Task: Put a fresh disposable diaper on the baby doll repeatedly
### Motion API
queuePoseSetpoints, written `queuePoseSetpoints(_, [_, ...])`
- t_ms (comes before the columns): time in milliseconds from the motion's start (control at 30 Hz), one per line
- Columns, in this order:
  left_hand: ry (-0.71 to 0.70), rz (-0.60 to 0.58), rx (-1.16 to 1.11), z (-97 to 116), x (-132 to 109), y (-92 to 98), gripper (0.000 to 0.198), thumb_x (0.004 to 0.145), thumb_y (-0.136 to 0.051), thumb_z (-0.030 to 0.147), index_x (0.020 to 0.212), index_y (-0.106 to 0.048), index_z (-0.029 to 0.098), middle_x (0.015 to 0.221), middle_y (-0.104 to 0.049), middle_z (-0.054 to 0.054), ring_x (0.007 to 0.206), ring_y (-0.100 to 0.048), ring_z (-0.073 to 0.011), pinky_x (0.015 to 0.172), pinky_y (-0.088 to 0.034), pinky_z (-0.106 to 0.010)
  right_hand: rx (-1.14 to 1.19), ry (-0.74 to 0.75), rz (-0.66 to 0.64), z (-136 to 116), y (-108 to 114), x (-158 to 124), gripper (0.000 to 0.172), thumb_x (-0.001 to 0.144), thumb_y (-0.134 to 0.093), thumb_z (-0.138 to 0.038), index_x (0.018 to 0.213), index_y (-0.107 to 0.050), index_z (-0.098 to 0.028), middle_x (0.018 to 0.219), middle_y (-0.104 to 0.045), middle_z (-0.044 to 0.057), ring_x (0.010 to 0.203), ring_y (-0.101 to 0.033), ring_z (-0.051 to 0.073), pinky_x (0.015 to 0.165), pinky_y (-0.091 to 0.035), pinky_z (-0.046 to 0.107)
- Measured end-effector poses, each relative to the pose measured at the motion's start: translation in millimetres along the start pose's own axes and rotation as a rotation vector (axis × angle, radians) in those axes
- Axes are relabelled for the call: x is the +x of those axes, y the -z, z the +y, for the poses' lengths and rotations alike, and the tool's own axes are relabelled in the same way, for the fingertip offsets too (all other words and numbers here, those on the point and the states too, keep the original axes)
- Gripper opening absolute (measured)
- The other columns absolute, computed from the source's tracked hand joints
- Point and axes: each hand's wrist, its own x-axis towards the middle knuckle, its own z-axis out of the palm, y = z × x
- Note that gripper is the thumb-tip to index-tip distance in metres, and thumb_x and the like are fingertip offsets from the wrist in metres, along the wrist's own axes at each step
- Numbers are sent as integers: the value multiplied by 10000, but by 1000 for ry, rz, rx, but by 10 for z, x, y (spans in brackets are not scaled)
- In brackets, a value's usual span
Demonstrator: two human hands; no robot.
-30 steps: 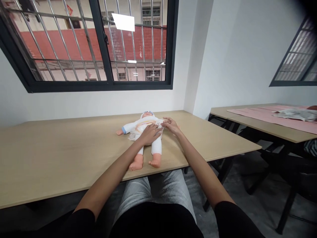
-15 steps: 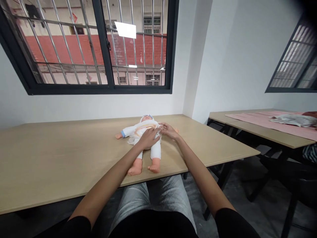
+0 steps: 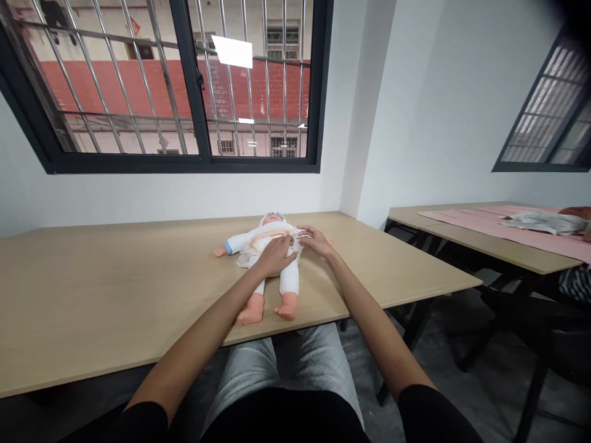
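A baby doll [image 3: 289, 280] in white clothes with blue cuffs and a patterned cap lies on its back on the wooden table [image 3: 138, 277], its bare feet toward me. My left hand [image 3: 276, 255] rests over the doll's belly, fingers bent at the clothing. At the doll's right-hand side in the view, my right hand [image 3: 316, 240] has its fingers curled on the edge of the white garment [image 3: 249, 253]. Both hands meet close together at this cloth. The fingertips are small and partly hidden in the folds.
Behind the table are a white wall and a barred window [image 3: 258, 165]. Another table [image 3: 521, 261] at the right bears a pink cloth [image 3: 457, 223] and a white cloth [image 3: 538, 223]. A dark chair stands below it.
The view has shifted slightly. Both hands stay at the doll's garment, with only small finger movements.
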Motion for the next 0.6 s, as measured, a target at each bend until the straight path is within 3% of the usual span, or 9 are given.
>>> queuePoseSetpoints(233, [1,-11,-63,-12,7,1,248,858,-485,323,1052,-487,168,1057,-606,-94,993,-554,-246,882,-413,-386,-73,-106,233,48,61,40,253,558,-650,-126,808,-638,-160,653,-592,-33,610,-534,100,609,-455,226])
queuePoseSetpoints(333, [16,-14,-47,-16,23,-8,251,867,-476,354,1041,-521,180,1034,-609,-87,976,-562,-245,870,-416,-389,30,-109,162,-30,14,-3,302,568,-689,-178,865,-636,-170,717,-637,-8,614,-550,108,571,-447,220])
queuePoseSetpoints(433, [88,17,-71,-24,78,-32,257,888,-437,405,910,-585,196,903,-626,-67,888,-578,-238,809,-430,-378,140,-114,48,-143,-39,-64,378,574,-714,-230,938,-628,-176,782,-656,8,627,-564,106,548,-435,202])
queuePoseSetpoints(600, [208,131,-247,-69,212,-106,203,853,-506,323,738,-594,180,811,-671,-35,813,-581,-204,770,-433,-331,186,-112,-78,-243,-85,-123,431,578,-710,-195,999,-622,-199,806,-649,-15,637,-551,79,561,-417,173])
